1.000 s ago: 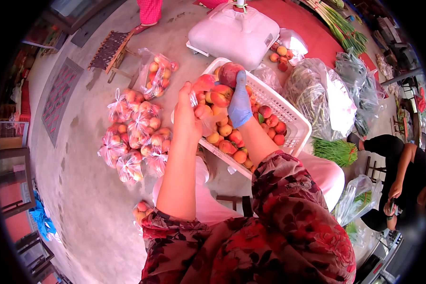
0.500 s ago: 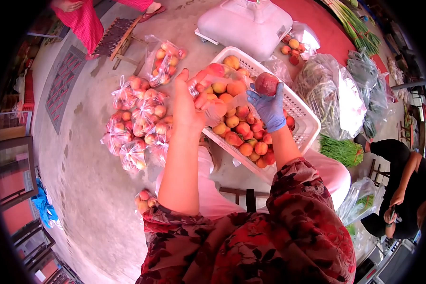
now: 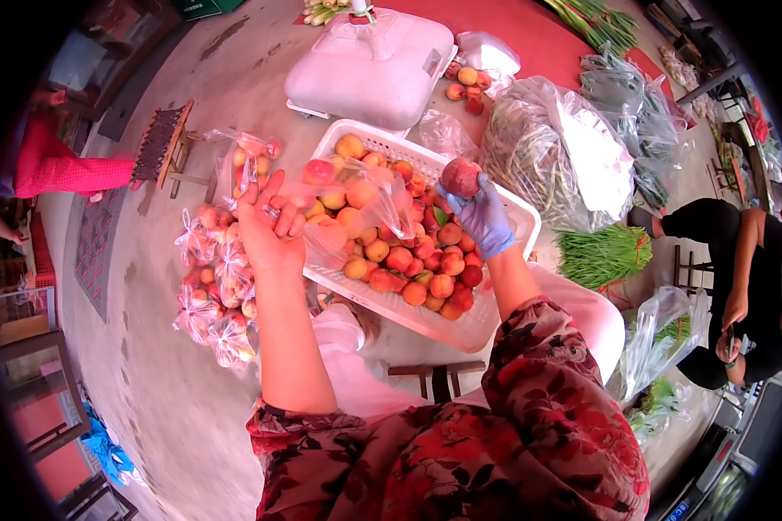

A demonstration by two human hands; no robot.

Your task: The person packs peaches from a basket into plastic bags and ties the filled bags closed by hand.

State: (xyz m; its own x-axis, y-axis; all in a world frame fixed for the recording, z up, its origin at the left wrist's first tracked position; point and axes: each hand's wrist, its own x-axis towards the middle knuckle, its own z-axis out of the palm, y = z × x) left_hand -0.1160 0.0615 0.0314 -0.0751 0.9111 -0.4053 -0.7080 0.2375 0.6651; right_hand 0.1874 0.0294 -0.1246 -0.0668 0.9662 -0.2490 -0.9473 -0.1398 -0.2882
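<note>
Cupping dk red peach (image 3: 462, 176) in gloved R hand (image 3: 485, 221), fingers curled round its underside, approx. 1 o'clock from ctr of white crate (image 3: 514, 214) w/ loose peaches (image 3: 400, 259). Holding bare L hand (image 3: 269, 229) half open at 9 o'clock, fingers bent, by clear bag (image 3: 375, 201) w/ fruit in (can't tell if gripped). Plus knotted bags (image 3: 217, 295), floor, approx. 9 o'clock; green bundle (image 3: 604, 256), 3 o'clock.

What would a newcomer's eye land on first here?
Probably the white basket of red and yellow peaches in the middle, with the blue-gloved right hand holding a dark red peach over its right side. Then the bare left hand beside a clear bag at the basket's left end, and the filled fruit bags clustered on the floor further left.
</note>
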